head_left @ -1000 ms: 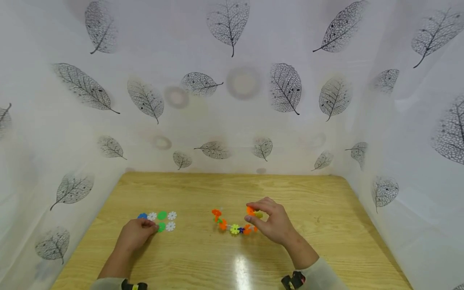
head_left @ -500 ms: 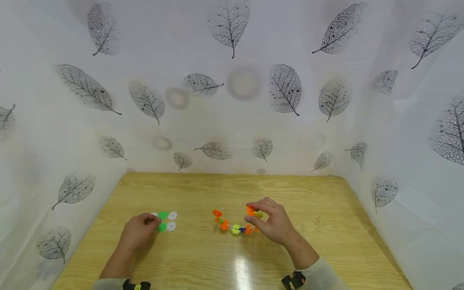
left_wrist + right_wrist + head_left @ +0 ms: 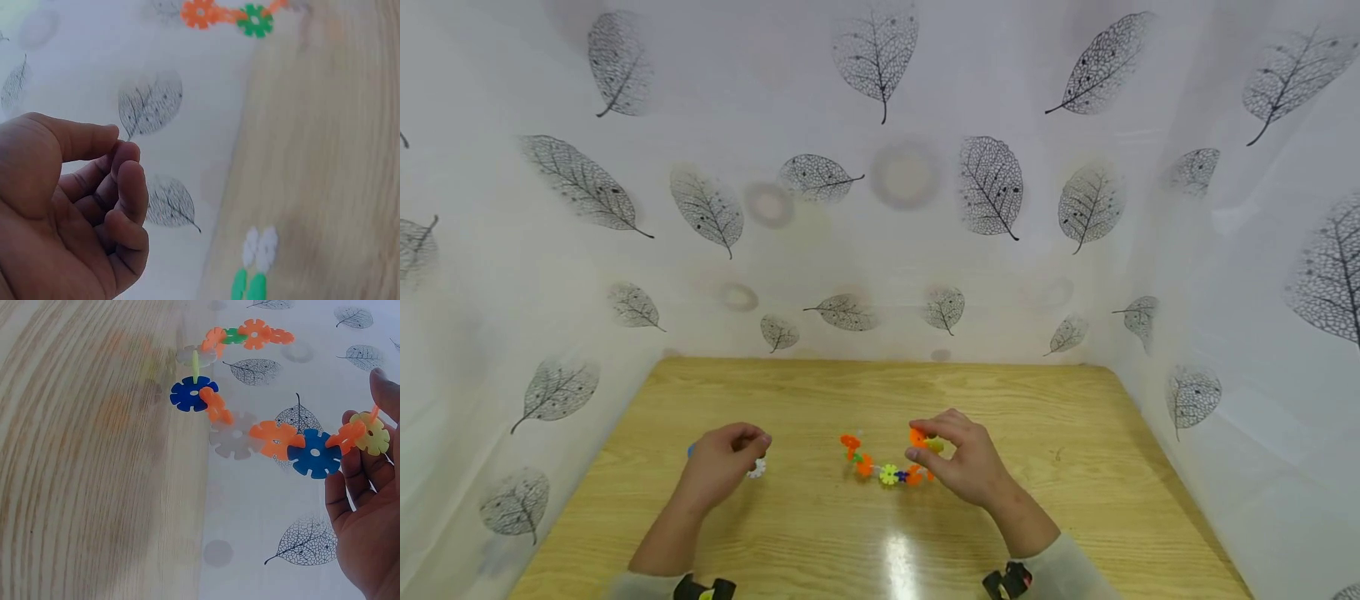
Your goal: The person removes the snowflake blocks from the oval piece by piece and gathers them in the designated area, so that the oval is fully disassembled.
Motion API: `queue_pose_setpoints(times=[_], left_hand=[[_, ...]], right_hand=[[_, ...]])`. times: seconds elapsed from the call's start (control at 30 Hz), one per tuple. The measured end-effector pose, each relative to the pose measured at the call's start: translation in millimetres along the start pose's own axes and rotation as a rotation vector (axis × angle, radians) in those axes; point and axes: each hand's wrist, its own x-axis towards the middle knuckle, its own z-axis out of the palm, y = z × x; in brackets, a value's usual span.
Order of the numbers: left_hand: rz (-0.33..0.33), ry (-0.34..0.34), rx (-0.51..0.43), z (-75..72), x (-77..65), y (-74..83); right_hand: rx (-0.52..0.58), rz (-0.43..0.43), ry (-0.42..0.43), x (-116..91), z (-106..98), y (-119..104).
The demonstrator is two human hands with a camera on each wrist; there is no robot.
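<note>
In the head view my right hand [image 3: 967, 460] pinches an orange interlocking disc [image 3: 917, 437] at one end of a curved chain of such discs [image 3: 889, 475]. The right wrist view shows the chain [image 3: 315, 454] in orange, blue, clear, yellow and green, hanging from the thumb and fingers. My left hand [image 3: 718, 468] hovers over loose discs at the left, hiding most of them. Its thumb tip meets its curled fingers [image 3: 132, 187], and nothing shows between them. A white disc [image 3: 757, 468] and a bit of a blue disc [image 3: 691, 450] peek out around it. Green discs [image 3: 256, 286] also show in the left wrist view.
A wooden table [image 3: 820, 533] carries everything. White leaf-print cloth [image 3: 895, 250] encloses it at the back and on both sides. Bare wood separates the loose discs from the chain.
My left hand has moved right and away from me, from the left end of the loose discs to over their right part. My right hand and the chain have stayed put.
</note>
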Motion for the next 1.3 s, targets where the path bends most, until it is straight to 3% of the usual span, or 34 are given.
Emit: queue_pose_setpoints(times=[0.23, 0.57, 0.93, 1.3], left_hand=[[0.086, -0.069, -0.09, 17.2, -0.6, 28.7], [0.214, -0.193, -0.098, 42.2, -3.8, 53.2], [0.26, -0.25, -0.152, 70.5, -1.2, 77.5], [0.302, -0.318, -0.184, 96.4, 3.8, 88.8]], right_hand=[[0.002, -0.014, -0.001, 1.0, 1.7, 1.0], [0.034, -0.045, 0.011, 1.7, 5.5, 2.9], [0.056, -0.05, 0.005, 2.9, 6.8, -2.5], [0.056, -0.076, -0.001, 4.5, 9.3, -3.8]])
